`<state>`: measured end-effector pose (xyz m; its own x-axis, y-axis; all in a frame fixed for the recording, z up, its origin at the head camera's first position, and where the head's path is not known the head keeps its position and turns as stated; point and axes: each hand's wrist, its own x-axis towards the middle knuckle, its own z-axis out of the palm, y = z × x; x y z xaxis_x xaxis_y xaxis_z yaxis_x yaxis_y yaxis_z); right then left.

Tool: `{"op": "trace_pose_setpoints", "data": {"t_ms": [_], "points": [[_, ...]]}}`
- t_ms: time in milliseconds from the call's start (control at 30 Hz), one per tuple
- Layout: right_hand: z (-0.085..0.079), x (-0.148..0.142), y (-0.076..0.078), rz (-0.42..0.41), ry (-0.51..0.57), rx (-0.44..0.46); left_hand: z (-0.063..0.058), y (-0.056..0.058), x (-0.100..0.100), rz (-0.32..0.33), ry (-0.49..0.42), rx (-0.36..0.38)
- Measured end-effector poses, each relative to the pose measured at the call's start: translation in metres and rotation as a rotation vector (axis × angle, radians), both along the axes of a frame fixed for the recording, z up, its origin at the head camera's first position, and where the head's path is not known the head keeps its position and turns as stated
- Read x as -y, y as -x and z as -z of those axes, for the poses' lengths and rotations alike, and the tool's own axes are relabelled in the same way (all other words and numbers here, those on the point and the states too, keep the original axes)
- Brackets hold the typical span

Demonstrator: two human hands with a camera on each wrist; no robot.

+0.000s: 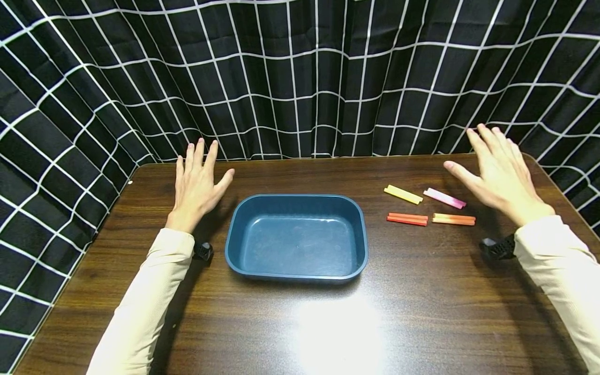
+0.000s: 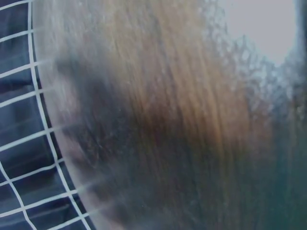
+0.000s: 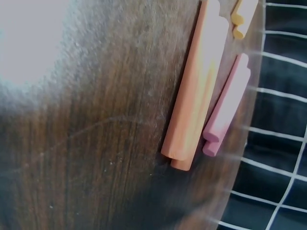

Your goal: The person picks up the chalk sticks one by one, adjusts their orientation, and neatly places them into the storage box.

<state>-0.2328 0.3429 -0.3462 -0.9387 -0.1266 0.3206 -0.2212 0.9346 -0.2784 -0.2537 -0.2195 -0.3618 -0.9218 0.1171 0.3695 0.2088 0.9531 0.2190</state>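
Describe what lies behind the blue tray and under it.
Behind the blue tray, a strip of the brown table shows, then the black grid curtain beyond its far edge. The tray hides the surface directly beneath it, so anything under there cannot be seen.

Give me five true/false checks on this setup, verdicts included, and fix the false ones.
1. The yellow sticks, red sticks, pink sticks and orange sticks all lie right of the blue tray. True.
2. The right grip is pinching the pink sticks. False: the right grip holds nothing, its fingers extended.
3. The pink sticks lie nearer the checked curtain than the orange sticks do. True.
4. The orange sticks are closer to the tray than the red sticks. False: the red sticks are closer.
5. The left grip is on the opposite side of the tray from the sticks. True.
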Motion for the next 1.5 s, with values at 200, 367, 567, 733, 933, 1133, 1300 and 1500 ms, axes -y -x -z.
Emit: {"op": "trace_pose_setpoints", "data": {"t_ms": [200,367,567,733,933,1133,1300,1500], "points": [[0.000,0.004,-0.007,-0.036,0.001,-0.013,-0.001,-0.007,0.000,0.008,-0.008,-0.012],[0.002,0.006,-0.013,-0.063,0.016,-0.024,-0.002,-0.013,-0.001,0.012,-0.033,0.003],[0.002,0.009,-0.018,-0.109,0.044,-0.041,-0.003,-0.023,-0.002,0.012,-0.085,0.060],[0.000,0.012,-0.022,-0.124,0.056,-0.046,-0.003,-0.028,-0.005,0.019,-0.094,0.073],[0.000,0.017,-0.027,-0.149,0.082,-0.048,-0.004,-0.035,-0.007,0.027,-0.096,0.067],[-0.001,0.024,-0.037,-0.185,0.090,-0.055,-0.002,-0.044,-0.009,0.043,-0.114,0.069],[-0.001,0.030,-0.042,-0.210,0.098,-0.058,-0.002,-0.052,-0.012,0.053,-0.136,0.080],[-0.001,0.037,-0.046,-0.214,0.114,-0.023,-0.001,-0.060,-0.015,0.067,-0.158,0.071]]}}
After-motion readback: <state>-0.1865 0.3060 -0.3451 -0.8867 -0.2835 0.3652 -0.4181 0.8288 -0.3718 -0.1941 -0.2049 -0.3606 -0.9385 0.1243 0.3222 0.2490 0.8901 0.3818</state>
